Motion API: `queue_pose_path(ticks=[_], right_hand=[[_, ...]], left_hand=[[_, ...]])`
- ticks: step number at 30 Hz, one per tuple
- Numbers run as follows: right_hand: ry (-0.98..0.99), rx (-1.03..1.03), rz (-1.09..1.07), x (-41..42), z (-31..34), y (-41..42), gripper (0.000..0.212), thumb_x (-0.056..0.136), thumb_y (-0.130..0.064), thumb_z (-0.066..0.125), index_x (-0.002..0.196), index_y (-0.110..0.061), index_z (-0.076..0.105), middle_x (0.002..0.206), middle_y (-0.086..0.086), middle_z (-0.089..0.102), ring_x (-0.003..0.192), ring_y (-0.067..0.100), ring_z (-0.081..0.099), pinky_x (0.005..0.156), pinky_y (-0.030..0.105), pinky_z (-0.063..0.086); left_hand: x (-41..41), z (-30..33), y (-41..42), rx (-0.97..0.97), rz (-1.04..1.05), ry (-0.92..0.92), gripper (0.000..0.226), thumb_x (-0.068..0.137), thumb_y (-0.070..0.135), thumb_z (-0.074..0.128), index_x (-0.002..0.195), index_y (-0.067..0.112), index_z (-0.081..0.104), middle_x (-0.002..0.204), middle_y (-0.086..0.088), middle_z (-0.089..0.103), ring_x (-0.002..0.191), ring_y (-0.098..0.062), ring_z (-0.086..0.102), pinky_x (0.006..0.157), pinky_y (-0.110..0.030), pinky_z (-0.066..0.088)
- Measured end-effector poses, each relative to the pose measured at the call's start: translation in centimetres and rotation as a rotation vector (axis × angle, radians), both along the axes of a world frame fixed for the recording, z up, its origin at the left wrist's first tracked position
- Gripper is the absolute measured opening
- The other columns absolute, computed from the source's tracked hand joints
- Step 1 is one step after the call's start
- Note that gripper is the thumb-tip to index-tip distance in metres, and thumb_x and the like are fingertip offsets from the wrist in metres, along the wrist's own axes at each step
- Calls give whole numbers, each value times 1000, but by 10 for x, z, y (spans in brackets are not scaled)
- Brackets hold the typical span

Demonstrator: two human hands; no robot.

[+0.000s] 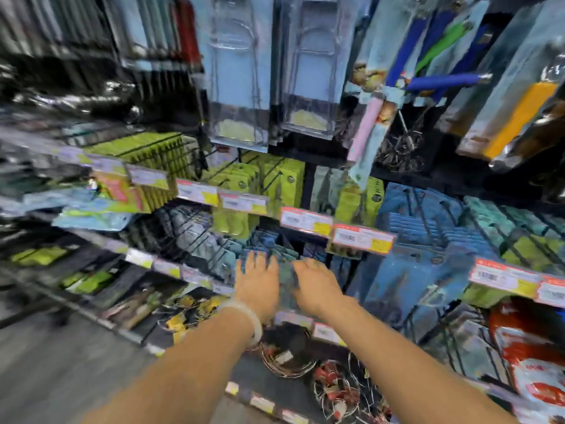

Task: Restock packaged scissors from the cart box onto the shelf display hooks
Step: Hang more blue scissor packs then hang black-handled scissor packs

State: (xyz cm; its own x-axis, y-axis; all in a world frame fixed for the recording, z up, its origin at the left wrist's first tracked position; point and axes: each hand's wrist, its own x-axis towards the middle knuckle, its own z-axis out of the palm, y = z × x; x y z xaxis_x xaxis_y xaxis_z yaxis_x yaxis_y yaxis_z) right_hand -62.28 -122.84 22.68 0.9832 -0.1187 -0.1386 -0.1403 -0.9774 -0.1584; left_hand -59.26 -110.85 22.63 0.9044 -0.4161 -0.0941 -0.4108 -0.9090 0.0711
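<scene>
Frame is motion-blurred; read details with caution.

Both your hands are on the shelf at centre frame. Left hand point(258, 280) lies flat, fingers straight, against a blue-green pack point(286, 270) on the hooks at 12 o'clock from your wrists. Right hand point(316, 283) sits just beside it at 3 o'clock, fingers spread over the same stack. Whether the right grip is pinching a pack or only pressing it, you cannot tell through the blur. The left grip looks open, pressing not holding. A pale bangle point(249, 319) rides your left wrist.

The cart box is out of view. Whether the pack under your hands is scissors is not legible.

Risks as judged from here:
- The hook under your hands is hidden by them. If the pack's hole misses the tip, the pack likely drops to the wire goods point(290, 359) at 6 o'clock.
- Pushing the stack back with flat fingers could slide packs off the neighbouring hooks at 9 and 3 o'clock, which sit close.
- Price tags point(362, 238) hang just above at 1 o'clock; a lifted hand may knock them.
- The bangle could snag a lower hook as you withdraw.
- Your head is moving fast; steady it before threading.
</scene>
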Motion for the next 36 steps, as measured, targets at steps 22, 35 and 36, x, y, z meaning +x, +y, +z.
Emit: queue_pose_path(ticks=[22,35,36], right_hand=[[-22,-39,785,132,-3,586,51,90,-26,55,136,-14,36,140,10,40,132,30,36,108,41,34],[25,4,1011,296,-9,793,55,89,-20,54,139,-15,33,147,9,33,138,29,28,111,42,29],[27,8,1022,315,-6,807,53,89,-22,55,137,-14,36,145,9,35,136,29,30,110,42,30]], left_hand=[[17,2,589,46,854,30,70,90,25,56,148,12,19,156,-12,16,146,-32,9,119,-50,12],[156,-19,775,40,1069,45,66,88,29,55,145,14,23,155,-13,20,145,-32,13,118,-49,17],[172,-16,791,45,1080,23,65,88,29,56,143,14,26,153,-13,23,145,-32,15,117,-49,19]])
